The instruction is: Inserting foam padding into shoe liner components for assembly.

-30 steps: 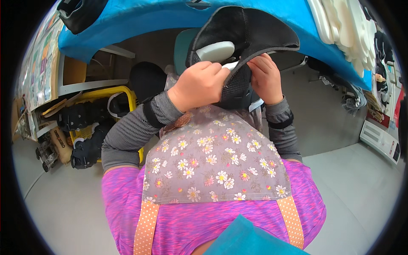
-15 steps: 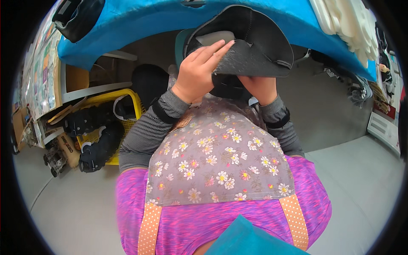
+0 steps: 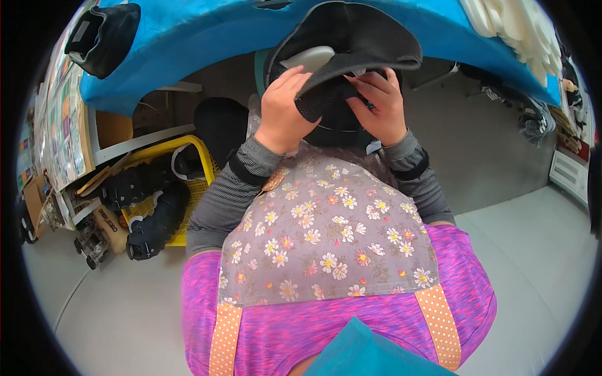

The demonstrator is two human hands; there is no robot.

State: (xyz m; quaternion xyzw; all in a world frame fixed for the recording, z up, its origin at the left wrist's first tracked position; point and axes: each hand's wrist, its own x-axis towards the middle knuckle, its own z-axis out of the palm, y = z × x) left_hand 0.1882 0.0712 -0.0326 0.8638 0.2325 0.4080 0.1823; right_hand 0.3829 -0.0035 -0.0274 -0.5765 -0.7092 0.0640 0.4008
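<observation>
A black sewn fabric upper (image 3: 376, 39), shaped like an open cup, is held up in front of me near the table's edge. A pale, smooth, pad-like piece (image 3: 311, 58) shows inside it. At the near left edge, my left hand (image 3: 283, 113) is closed on the fabric, its fingertips partly over the rim. My right hand (image 3: 380, 103) pinches the near rim right of centre, thumb and fingers bent around it. Between the hands the near side curls upward, showing mesh-like fabric. The lower part of the upper and some fingertips are hidden.
A blue-covered table (image 3: 188, 44) curves across the far side. On it lie another black upper (image 3: 103, 41) at left and several white foam-like shapes (image 3: 511, 34) at right. A yellow basket (image 3: 204, 156) with black footwear-like pieces stands at my left, beside a shelf. Hanging dark items (image 3: 536, 125) are far right.
My right hand has come up from beneath to the upper's near rim. My left fingers, earlier stretched across it, are now bent on its edge. The near side has curled upward.
</observation>
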